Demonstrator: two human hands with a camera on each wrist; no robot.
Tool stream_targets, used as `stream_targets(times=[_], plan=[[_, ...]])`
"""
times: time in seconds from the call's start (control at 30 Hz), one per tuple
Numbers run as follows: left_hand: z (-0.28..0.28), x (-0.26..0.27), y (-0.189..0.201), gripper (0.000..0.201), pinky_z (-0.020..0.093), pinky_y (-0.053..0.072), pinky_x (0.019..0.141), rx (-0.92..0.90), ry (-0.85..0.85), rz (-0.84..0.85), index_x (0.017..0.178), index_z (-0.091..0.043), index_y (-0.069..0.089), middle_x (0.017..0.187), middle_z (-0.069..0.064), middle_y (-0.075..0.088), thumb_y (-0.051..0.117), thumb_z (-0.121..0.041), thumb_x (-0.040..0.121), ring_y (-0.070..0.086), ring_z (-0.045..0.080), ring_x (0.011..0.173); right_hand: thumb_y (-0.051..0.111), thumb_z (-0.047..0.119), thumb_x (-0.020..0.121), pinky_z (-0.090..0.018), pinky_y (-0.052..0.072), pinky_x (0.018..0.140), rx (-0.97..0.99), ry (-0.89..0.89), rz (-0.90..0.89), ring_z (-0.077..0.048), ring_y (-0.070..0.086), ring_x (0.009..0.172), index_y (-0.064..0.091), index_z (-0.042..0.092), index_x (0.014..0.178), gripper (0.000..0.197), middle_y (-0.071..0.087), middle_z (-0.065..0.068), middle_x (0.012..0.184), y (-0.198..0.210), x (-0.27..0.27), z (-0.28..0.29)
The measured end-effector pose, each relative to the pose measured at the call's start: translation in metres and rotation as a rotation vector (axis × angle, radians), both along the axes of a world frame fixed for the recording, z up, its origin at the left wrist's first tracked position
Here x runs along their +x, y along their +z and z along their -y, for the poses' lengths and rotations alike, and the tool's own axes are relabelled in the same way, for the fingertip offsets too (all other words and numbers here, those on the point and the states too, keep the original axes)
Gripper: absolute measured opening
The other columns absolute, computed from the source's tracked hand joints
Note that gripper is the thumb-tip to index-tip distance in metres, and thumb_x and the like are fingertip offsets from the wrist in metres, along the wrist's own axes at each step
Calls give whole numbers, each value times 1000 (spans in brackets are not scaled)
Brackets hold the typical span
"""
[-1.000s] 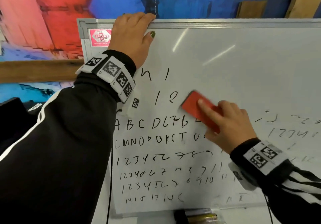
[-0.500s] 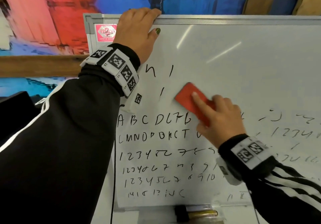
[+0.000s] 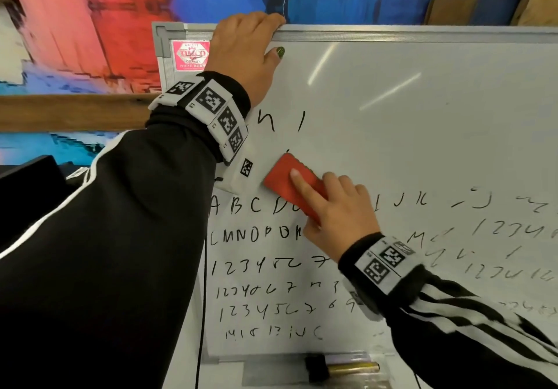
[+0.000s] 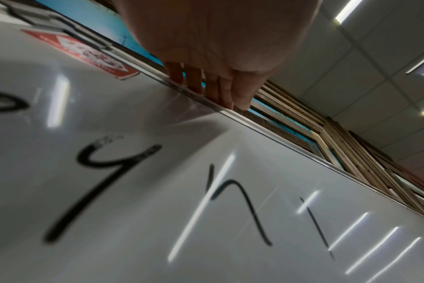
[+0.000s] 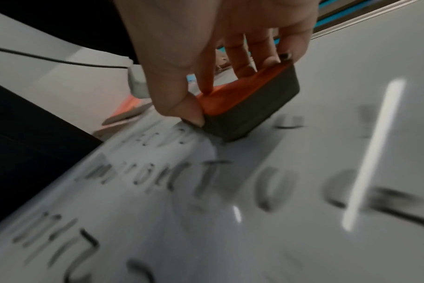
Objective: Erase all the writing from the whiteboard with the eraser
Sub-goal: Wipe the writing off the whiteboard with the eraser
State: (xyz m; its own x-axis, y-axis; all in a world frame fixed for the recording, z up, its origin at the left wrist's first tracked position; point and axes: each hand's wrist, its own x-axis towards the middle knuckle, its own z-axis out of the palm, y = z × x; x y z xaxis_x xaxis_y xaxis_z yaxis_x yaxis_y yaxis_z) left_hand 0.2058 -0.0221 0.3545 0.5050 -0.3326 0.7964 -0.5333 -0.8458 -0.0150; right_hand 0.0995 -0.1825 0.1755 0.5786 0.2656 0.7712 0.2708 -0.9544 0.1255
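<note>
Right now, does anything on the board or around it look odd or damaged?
Nothing looks damaged. The whiteboard is half wiped: its right side shows only faint smeared traces, the left still has dark writing. The right hand presses the eraser flat; the left hand grips the top edge.

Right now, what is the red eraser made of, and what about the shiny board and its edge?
The eraser looks like a smooth red plastic top on a thick dark grey pad, probably felt or foam, since it is matte and soft-edged. The whiteboard has a glossy coated face, as ceiling lights reflect in streaks. Its frame looks like brushed silver metal, likely aluminium, with a grey plastic-looking corner piece.
</note>
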Motion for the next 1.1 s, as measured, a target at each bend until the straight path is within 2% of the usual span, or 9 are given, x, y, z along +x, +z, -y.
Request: stream_targets(times=[0.17, 0.27, 0.5, 0.57, 0.7, 0.77, 0.93, 1.0, 1.1], plan=[[0, 2, -1, 44, 32, 18, 108, 2, -1, 9, 138, -22, 38, 136, 1, 44, 39, -29, 95, 34, 25, 126, 76, 21, 54, -39, 40, 66, 39, -117, -32, -29, 51, 75, 53, 20, 132, 82, 53, -11, 93, -13, -21, 54], [1, 3, -1, 45, 33, 17, 108, 4, 6, 8, 138, -21, 38, 137, 1, 43, 39, -30, 94, 33, 25, 126, 77, 23, 55, -38, 38, 66, 49, -140, -31, -28, 49, 74, 53, 19, 132, 81, 52, -12, 91, -9, -22, 56], [-1, -1, 0, 46, 32, 16, 108, 33, 6, 14, 139, -20, 37, 137, 2, 43, 39, -29, 93, 33, 25, 126, 70, 29, 58, -37, 34, 67, 151, -125, 71, -31, 47, 79, 48, 24, 136, 82, 50, -14, 93, 59, 14, 24], [-2, -2, 0, 47, 33, 16, 108, 31, 6, 14, 138, -20, 37, 137, 1, 43, 40, -28, 92, 33, 25, 126, 71, 29, 56, -36, 33, 66, 101, -97, 58, -29, 47, 78, 48, 23, 136, 83, 50, -13, 92, 46, 14, 12], [-1, -2, 0, 45, 32, 17, 108, 20, 2, 17, 137, -21, 38, 136, 1, 44, 41, -28, 93, 34, 24, 126, 73, 25, 52, -36, 36, 63, -85, -17, -10, -27, 46, 77, 51, 25, 133, 84, 53, -10, 95, -6, -3, 10], [-1, -1, 0, 46, 32, 17, 108, 25, 4, 19, 138, -20, 38, 136, 1, 44, 40, -29, 93, 34, 24, 126, 75, 24, 53, -37, 36, 63, -48, -52, -6, -28, 49, 76, 52, 25, 132, 83, 54, -11, 95, 2, -6, 22], [-1, -2, -1, 47, 33, 17, 108, 20, -3, 22, 137, -20, 39, 136, 1, 44, 39, -30, 91, 34, 25, 126, 72, 27, 58, -38, 33, 67, 183, -160, 56, -32, 48, 81, 49, 26, 135, 81, 49, -14, 94, 54, 5, 30], [-1, -3, 0, 47, 33, 16, 109, 17, -3, 19, 138, -20, 38, 136, 1, 44, 40, -29, 92, 33, 25, 126, 71, 29, 57, -36, 33, 67, 163, -121, 54, -30, 46, 80, 48, 25, 136, 82, 50, -13, 92, 51, 8, 16], [-1, -4, 1, 46, 33, 15, 108, 19, 1, 17, 138, -21, 38, 137, 1, 43, 40, -29, 93, 33, 25, 127, 73, 27, 55, -36, 33, 66, 8, -55, -8, -27, 47, 79, 49, 26, 135, 84, 53, -12, 95, 24, 6, 3]])
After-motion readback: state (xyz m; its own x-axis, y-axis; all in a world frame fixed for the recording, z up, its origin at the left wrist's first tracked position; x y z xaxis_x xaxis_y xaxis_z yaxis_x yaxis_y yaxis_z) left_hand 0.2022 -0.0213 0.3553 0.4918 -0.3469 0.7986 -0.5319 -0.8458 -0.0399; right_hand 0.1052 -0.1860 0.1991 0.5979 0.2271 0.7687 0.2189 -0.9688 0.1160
